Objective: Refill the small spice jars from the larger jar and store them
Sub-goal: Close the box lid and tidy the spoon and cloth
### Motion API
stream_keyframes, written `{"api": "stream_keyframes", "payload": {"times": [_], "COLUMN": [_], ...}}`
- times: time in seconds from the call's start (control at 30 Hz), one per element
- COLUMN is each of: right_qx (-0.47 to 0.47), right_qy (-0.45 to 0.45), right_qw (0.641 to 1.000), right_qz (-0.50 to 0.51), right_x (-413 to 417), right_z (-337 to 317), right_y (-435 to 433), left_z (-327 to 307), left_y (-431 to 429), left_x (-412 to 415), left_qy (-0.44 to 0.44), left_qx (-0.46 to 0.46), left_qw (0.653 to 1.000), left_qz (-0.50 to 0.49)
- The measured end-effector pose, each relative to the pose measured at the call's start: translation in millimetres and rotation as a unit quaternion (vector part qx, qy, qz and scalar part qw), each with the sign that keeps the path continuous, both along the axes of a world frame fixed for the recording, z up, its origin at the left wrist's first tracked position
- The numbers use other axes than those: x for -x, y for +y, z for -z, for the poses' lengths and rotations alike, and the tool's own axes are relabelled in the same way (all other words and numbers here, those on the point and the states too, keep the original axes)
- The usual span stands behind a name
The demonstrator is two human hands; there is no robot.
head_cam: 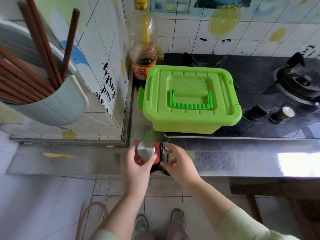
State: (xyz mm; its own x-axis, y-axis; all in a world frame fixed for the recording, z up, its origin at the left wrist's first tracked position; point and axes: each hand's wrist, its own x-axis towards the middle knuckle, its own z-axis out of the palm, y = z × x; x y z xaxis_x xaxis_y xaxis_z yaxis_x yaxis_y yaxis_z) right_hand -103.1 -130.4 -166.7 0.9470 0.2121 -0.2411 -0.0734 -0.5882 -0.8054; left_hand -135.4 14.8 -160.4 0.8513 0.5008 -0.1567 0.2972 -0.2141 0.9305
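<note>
My left hand (136, 168) grips a small spice jar (146, 149) with a round silver lid and red contents, just above the counter's front edge. Right against it sits a red-filled larger jar with a black rim (161, 155), partly hidden between my hands. My right hand (180, 163) pinches a metal spoon (167, 146) between thumb and forefinger, right beside that black rim. The spoon's bowl points away from me. Blur hides how the two jars touch.
A closed green plastic box (188, 99) with a folded handle stands on the black gas stove (259, 80). A dark sauce bottle (143, 49) stands in the corner behind it. A holder of brown chopsticks (52, 101) hangs at the left. The steel counter (242, 158) runs right.
</note>
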Motion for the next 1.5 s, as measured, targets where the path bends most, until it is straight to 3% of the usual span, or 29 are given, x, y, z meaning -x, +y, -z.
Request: {"api": "stream_keyframes", "payload": {"times": [0.4,0.73,0.87,0.97,1.07,1.17,1.27,1.4,1.5], "right_qx": [0.036,0.019,0.013,0.006,-0.005,-0.068,-0.148,-0.163,-0.075], "right_qy": [-0.021,-0.003,0.01,0.017,-0.019,-0.074,-0.147,-0.201,-0.195], "right_qw": [0.998,0.999,0.999,0.997,0.986,0.954,0.911,0.919,0.961], "right_qz": [0.04,0.042,0.044,0.078,0.165,0.284,0.356,0.298,0.18], "right_x": [-5,-10,-10,-3,7,6,-7,-32,-46], "right_z": [6,22,26,24,7,-21,-60,-102,-124], "right_y": [-53,-53,-55,-65,-79,-95,-107,-110,-111], "left_z": [10,13,11,4,-10,-34,-73,-106,-116], "left_y": [-76,-80,-81,-77,-64,-46,-32,-25,-27], "left_x": [-20,-24,-23,-16,-13,-25,-42,-61,-66], "left_qy": [0.034,0.067,0.088,0.099,0.033,-0.057,-0.116,-0.138,-0.111], "left_qx": [-0.056,-0.083,-0.049,-0.008,0.045,0.081,0.12,0.106,0.078], "left_qw": [0.986,0.986,0.987,0.991,0.998,0.989,0.974,0.98,0.991], "left_qz": [0.155,0.13,0.125,0.089,-0.005,-0.113,-0.153,-0.095,-0.022]}}
